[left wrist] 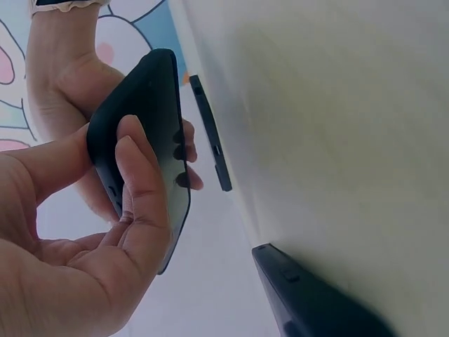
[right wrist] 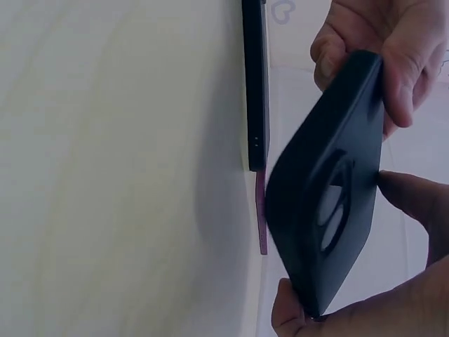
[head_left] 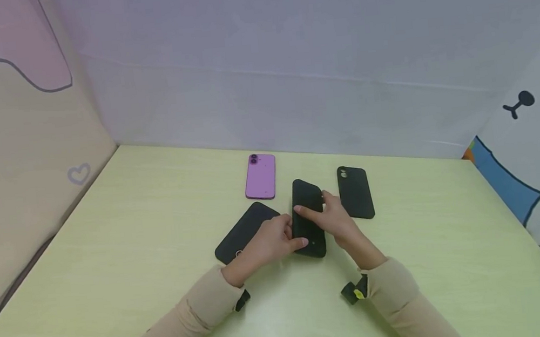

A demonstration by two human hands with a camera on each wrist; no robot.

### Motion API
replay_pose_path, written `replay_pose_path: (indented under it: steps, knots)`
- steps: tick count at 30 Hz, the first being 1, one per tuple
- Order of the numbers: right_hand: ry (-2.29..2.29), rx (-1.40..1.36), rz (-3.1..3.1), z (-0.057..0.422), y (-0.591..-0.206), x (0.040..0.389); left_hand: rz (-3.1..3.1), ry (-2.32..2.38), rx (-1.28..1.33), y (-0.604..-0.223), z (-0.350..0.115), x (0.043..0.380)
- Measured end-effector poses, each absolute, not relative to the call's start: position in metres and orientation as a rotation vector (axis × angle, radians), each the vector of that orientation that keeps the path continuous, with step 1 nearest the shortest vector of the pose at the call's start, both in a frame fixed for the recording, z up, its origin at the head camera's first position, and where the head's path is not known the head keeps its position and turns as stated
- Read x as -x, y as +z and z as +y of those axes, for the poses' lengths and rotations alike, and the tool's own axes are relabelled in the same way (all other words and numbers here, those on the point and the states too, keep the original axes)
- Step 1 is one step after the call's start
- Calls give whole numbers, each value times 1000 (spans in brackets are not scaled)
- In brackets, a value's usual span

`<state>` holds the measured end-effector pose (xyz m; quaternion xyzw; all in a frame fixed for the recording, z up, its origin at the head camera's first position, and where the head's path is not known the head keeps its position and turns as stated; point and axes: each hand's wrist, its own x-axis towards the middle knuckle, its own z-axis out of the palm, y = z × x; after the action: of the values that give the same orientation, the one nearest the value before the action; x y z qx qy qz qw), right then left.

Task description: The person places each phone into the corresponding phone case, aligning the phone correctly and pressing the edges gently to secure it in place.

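Both hands hold a phone in a black case (head_left: pixel 308 222) above the table. My left hand (head_left: pixel 273 237) pinches its lower left edge, thumb on the near face. My right hand (head_left: pixel 337 220) grips the upper right side, thumb laid across the front. In the left wrist view the glossy screen (left wrist: pixel 170 203) reflects the fingers behind it. The right wrist view shows the case's camera cutout (right wrist: pixel 334 203). Partly behind my left forearm lies a dark flat phone-shaped thing (head_left: pixel 246 230). Another black phone case (head_left: pixel 356 195) lies right of my right hand.
A purple phone (head_left: pixel 260 177) lies back-up toward the rear of the pale table (head_left: pixel 134 230). A white cloth wall (head_left: pixel 291 79) stands along the back edge, with printed panels at both sides.
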<state>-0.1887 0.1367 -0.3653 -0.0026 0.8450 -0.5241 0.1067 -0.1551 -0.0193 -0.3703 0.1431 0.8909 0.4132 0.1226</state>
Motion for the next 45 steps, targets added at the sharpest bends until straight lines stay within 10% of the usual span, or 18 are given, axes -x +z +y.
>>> replay_pose_path:
  steps: [45]
  knots:
    - [-761,98,2865,145,-361,190,2844,1069,-341,-359,-46,179]
